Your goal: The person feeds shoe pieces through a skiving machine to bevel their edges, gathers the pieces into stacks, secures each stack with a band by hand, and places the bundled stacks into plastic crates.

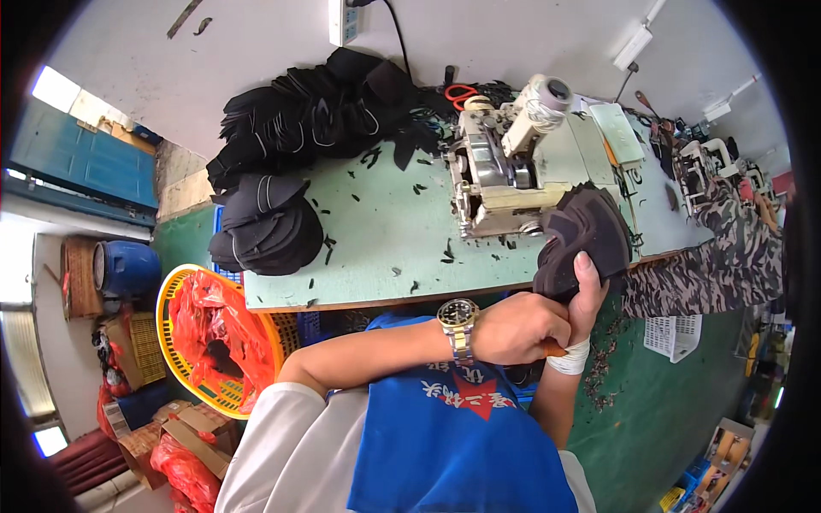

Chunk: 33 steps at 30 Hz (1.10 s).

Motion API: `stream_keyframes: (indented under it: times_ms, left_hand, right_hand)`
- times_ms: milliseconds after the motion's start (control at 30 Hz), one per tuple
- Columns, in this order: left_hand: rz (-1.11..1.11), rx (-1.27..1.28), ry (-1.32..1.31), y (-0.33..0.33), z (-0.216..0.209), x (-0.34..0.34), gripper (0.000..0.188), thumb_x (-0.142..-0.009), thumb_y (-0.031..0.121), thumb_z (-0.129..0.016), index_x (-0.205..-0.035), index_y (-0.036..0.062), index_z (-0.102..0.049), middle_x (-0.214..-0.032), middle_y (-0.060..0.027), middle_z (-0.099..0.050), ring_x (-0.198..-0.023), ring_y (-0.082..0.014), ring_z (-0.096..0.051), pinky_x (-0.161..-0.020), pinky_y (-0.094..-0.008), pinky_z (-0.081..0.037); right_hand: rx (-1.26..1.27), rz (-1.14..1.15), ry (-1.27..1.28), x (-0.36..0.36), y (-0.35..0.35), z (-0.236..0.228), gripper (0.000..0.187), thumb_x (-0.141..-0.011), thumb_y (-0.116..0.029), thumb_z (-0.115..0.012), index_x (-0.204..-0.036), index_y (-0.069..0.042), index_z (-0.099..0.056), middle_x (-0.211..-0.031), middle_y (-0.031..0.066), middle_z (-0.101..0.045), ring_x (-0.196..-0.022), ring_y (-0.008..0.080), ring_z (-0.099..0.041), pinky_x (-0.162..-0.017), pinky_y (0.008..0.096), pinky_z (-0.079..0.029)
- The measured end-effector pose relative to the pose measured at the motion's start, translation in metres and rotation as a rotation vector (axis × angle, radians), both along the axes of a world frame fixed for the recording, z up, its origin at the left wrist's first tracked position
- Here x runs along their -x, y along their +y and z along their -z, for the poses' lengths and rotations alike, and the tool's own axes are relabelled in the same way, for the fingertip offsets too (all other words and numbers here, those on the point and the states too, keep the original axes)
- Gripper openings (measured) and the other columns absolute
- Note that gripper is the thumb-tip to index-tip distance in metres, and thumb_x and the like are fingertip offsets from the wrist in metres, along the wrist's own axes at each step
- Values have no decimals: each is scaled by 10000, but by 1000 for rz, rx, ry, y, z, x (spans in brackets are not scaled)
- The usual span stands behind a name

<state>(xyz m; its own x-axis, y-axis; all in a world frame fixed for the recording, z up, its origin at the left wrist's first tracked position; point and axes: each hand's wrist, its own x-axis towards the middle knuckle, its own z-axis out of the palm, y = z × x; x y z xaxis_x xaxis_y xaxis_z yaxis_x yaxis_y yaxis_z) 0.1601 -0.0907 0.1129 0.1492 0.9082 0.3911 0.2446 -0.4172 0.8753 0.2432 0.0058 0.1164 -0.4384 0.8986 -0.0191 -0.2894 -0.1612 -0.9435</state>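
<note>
The right hand (pixel 588 295) is holding a thick stack of dark cut pieces (pixel 590 231) at the right of the frame's centre, its thumb lying along the near face while the other fingers are mostly hiding behind. The left hand (pixel 522 327) is curling into a fist just left of the white wrist wrap (pixel 567 359), and a small orange-brown object (pixel 554 349) is showing at its lower edge; what that is, and how firmly it is being held, I cannot tell.

The stack is looking light for its bulk, soft and bendable rather than brittle, with a matt face that is probably giving good grip. Its layers are fanning out along the left and upper edges, so single pieces are likely to be sliding if the squeeze slackens. The thick lower end, pinched across all the layers between thumb and fingers, is seeming the best place to hold.

The stack is standing tilted: its long axis is running from lower left to upper right, the rounded, stepped end pointing toward the frame's upper right, just beside the sewing machine (pixel 505 188) and overlapping the front of the green tabletop (pixel 376 235) in view.
</note>
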Motion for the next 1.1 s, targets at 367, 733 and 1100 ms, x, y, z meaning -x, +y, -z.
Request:
stream_keyframes:
  times_ms: [367, 733, 1100]
  left_hand:
    - [-136, 333, -1139, -7, -22, -10, 114, -820, 20, -656, -830, 0, -544, -704, -82, -595, -713, -193, -642, -618, -269, -507]
    - [-316, 219, -697, -16, 14, -46, 668, -794, 491, -650, -1184, -14, -453, -1009, -79, -562, -831, -100, -574, -613, -219, -491]
    - [-547, 195, -1334, -36, 13, -71, 699, -726, 343, -747, -1260, 13, -439, -1132, -152, -566, -978, -230, -566, -842, -378, -475]
  right_hand:
    - [-539, -194, -219, -87, 38, 1, 662, -684, -40, -741, -1253, 50, -415, -1175, 127, -555, -1065, 191, -540, -938, 314, -411]
    - [806, -810, 617, -109, -7, -14, 749, -909, -555, -377, -1333, 61, -336, -1318, 267, -414, -1252, 382, -398, -1072, 493, -291]
    - [36, -260, 153, -150, 34, 1, 535, -798, 43, -616, -1309, 12, -461, -1068, 84, -587, -1003, 157, -542, -953, 313, -394]
